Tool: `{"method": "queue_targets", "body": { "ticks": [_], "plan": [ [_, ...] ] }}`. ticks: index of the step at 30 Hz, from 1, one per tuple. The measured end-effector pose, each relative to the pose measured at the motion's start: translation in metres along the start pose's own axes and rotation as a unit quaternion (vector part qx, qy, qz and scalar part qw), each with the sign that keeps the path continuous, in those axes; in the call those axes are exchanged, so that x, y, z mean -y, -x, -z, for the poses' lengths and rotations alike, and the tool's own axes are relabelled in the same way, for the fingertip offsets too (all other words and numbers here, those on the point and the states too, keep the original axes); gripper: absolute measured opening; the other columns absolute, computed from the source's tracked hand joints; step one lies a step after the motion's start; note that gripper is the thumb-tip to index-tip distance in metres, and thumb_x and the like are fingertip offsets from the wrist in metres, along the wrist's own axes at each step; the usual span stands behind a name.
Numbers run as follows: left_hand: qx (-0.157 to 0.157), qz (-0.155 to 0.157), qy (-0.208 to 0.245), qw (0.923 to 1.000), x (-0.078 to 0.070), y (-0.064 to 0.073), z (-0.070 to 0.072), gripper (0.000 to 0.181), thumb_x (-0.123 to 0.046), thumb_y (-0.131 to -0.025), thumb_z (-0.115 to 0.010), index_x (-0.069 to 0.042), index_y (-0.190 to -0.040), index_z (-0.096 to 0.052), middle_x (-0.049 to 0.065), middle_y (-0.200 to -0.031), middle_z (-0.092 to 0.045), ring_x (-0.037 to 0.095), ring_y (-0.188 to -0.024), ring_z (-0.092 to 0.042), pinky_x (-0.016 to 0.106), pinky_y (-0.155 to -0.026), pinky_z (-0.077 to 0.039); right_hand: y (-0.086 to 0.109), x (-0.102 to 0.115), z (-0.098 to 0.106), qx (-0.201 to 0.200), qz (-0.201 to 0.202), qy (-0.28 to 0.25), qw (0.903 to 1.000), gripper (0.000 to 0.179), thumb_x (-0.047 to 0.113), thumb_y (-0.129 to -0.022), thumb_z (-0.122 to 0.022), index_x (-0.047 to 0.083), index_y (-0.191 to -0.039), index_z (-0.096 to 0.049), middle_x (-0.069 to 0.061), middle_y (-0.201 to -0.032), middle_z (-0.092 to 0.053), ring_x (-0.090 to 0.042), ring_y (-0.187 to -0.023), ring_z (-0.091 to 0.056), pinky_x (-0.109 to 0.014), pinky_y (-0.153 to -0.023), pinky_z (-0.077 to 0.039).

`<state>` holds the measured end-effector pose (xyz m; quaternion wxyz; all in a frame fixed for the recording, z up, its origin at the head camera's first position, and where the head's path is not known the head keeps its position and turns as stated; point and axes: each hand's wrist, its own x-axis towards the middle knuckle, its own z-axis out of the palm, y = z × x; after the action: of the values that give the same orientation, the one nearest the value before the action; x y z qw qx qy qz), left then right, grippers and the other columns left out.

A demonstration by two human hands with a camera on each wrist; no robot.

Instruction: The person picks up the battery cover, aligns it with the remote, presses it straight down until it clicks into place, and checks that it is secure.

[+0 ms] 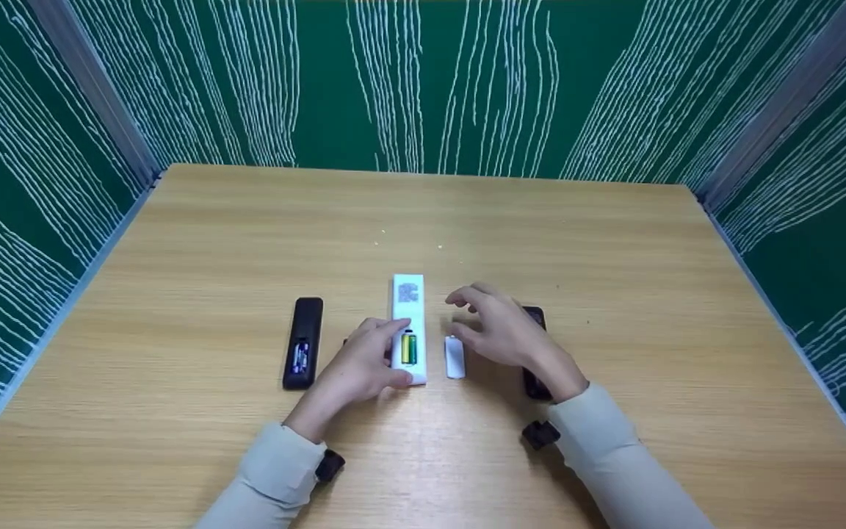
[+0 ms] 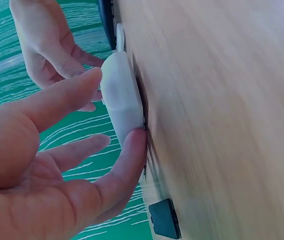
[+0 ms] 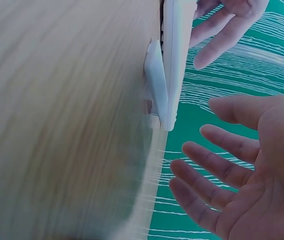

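A white remote control (image 1: 408, 294) lies back side up on the table, its battery compartment uncovered and two green-and-yellow batteries (image 1: 409, 349) inside. My left hand (image 1: 364, 361) holds it from the left, thumb at the near end and fingers along the side and top. In the left wrist view, thumb and fingers touch the rounded end of the white remote (image 2: 119, 92). Just right of the remote lies its white battery cover (image 1: 455, 360). Above and beside that cover hovers my right hand (image 1: 507, 330), fingers apart and holding nothing; the right wrist view shows its palm bare.
To the left lies a black remote (image 1: 306, 319) with its compartment uncovered and batteries showing. Another black remote (image 1: 537, 387) is partly hidden beneath the right forearm. A small dark piece (image 2: 164, 218) appears low in the left wrist view. Green walls with white lines border the table (image 1: 423, 220).
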<state>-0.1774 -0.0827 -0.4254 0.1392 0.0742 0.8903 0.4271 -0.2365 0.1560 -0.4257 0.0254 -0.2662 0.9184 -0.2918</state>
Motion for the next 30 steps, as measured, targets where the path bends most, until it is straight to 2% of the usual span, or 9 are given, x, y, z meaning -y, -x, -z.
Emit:
{"method": "queue_targets", "body": {
  "ticks": [7,15,30],
  "plan": [
    [-0.002,0.014,0.006,0.9999,0.0017,-0.0032,-0.0003,0.088,0.001,-0.084,-0.086,-0.009,-0.161,-0.046,0.018,-0.147,-0.049,0.030,-0.121,-0.058,0.041,-0.105,-0.055,0.0005,0.0004,-0.0001,-0.001,-0.009,-0.003,1.0000,0.039,0.021,-0.101,-0.074,0.004,-0.136,-0.067,-0.013,-0.130,-0.065,-0.037,-0.118,-0.067,-0.051,-0.100,-0.060],
    [-0.005,0.014,0.018,0.9997,0.0028,-0.0039,-0.0017,0.088,0.003,-0.082,-0.085,-0.007,-0.160,-0.046,0.017,-0.146,-0.049,0.030,-0.122,-0.059,0.040,-0.106,-0.056,0.0012,0.0004,-0.0003,-0.001,-0.021,-0.010,0.9997,0.039,0.021,-0.101,-0.073,0.006,-0.137,-0.067,-0.013,-0.134,-0.064,-0.037,-0.123,-0.064,-0.051,-0.101,-0.059],
    [0.003,0.019,0.049,0.9986,0.0048,-0.0042,0.0009,0.084,0.005,-0.085,-0.083,-0.004,-0.159,-0.046,0.016,-0.149,-0.045,0.031,-0.127,-0.059,0.037,-0.107,-0.056,-0.0004,-0.0018,0.0007,0.001,-0.024,-0.015,0.9996,0.042,0.022,-0.100,-0.075,0.004,-0.137,-0.067,-0.013,-0.131,-0.066,-0.035,-0.118,-0.066,-0.050,-0.100,-0.059]
  ]
}}
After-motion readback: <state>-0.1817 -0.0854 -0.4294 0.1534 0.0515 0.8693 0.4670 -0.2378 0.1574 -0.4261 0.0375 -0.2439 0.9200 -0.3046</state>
